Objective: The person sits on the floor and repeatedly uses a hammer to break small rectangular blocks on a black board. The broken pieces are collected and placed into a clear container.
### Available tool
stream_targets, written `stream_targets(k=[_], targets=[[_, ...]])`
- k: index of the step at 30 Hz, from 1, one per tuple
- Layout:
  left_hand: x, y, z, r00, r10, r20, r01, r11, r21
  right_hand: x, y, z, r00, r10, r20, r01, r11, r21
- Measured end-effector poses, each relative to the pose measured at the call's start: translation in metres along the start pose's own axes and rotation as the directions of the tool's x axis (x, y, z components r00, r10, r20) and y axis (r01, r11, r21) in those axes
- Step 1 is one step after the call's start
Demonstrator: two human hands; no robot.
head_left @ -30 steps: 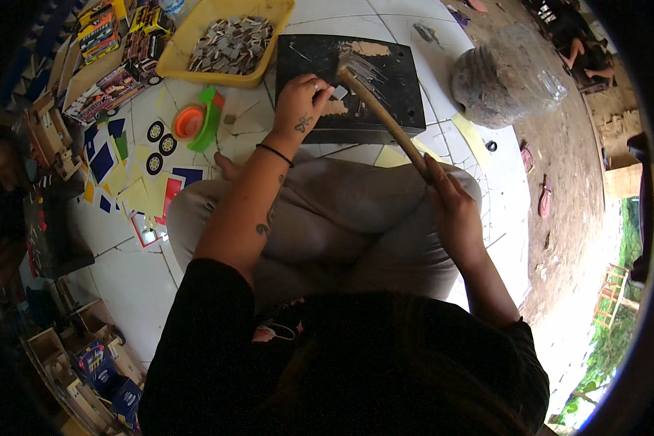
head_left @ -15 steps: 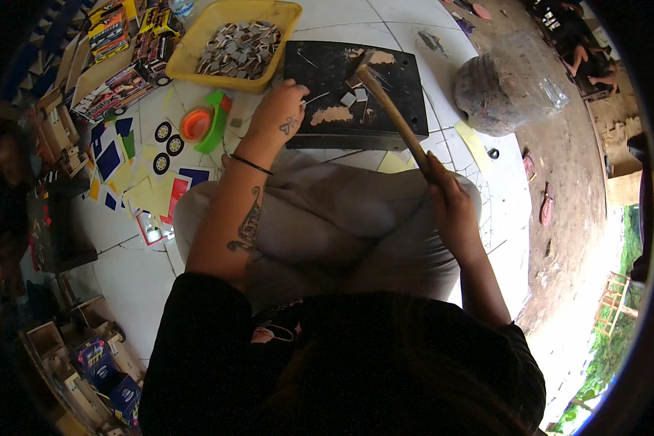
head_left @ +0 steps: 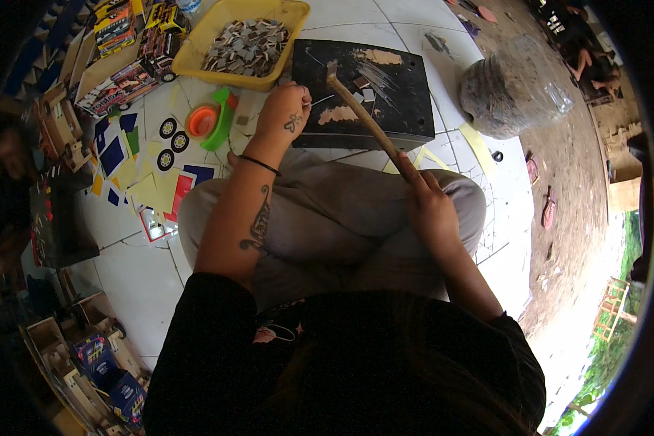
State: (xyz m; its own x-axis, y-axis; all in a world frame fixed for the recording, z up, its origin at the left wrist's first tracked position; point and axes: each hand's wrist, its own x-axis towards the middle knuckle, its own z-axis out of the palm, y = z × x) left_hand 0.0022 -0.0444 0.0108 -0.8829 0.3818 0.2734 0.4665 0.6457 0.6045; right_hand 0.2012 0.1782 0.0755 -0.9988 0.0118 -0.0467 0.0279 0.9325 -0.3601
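Note:
My left hand (head_left: 286, 109) is closed at the left side of a black block (head_left: 407, 116). From its fingers a thin metal rod (head_left: 323, 99), perhaps a nail, points right over the block. My right hand (head_left: 432, 211) grips the wooden handle of a hammer (head_left: 370, 122). The hammer's head is above the block, just right of my left hand, and appears not to touch anything. On the block lie several thin metal rods (head_left: 379, 78) and small square pieces (head_left: 368, 94). Two pale, worn patches mark its black top.
A yellow basin (head_left: 301, 25) of small square pieces stands beyond my left hand. An orange and green tape dispenser (head_left: 214, 127), black toy wheels (head_left: 167, 144) and coloured sheets (head_left: 112, 156) lie left. Toy trucks (head_left: 123, 80) stand farther left; a plastic-wrapped bundle (head_left: 512, 91) sits right.
The hammer has swung left, its head now closer to my left hand. My right hand has moved left and slightly down. The thin rods on the block show more fully.

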Motion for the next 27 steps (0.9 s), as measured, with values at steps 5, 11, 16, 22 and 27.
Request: stream_targets(k=[5, 11, 16, 22, 27], targets=[[0.002, -0.002, 0.004, 1.0, -0.022, 0.016, 0.023, 1.0, -0.021, 0.0, 0.002, 0.001, 0.997, 0.068, 0.042, -0.064, 0.995, -0.075], [0.004, -0.003, 0.0, 0.999, -0.026, 0.043, 0.027, 1.0, -0.008, 0.0, 0.001, 0.001, 0.997, 0.072, 0.031, -0.071, 0.997, -0.043], [0.003, 0.0, -0.003, 0.99, -0.114, 0.085, 0.12, 0.99, -0.08, 0.001, 0.003, -0.003, 0.995, 0.089, -0.05, -0.083, 0.99, 0.111], [0.007, 0.002, -0.002, 1.0, -0.027, 0.001, 0.027, 0.988, -0.155, 0.006, 0.01, -0.012, 0.98, 0.096, -0.175, -0.017, 0.913, 0.408], [0.005, 0.008, 0.0, 0.998, -0.062, 0.01, 0.062, 0.997, -0.039, 0.005, 0.016, -0.018, 0.975, 0.133, -0.178, -0.045, 0.902, 0.429]])
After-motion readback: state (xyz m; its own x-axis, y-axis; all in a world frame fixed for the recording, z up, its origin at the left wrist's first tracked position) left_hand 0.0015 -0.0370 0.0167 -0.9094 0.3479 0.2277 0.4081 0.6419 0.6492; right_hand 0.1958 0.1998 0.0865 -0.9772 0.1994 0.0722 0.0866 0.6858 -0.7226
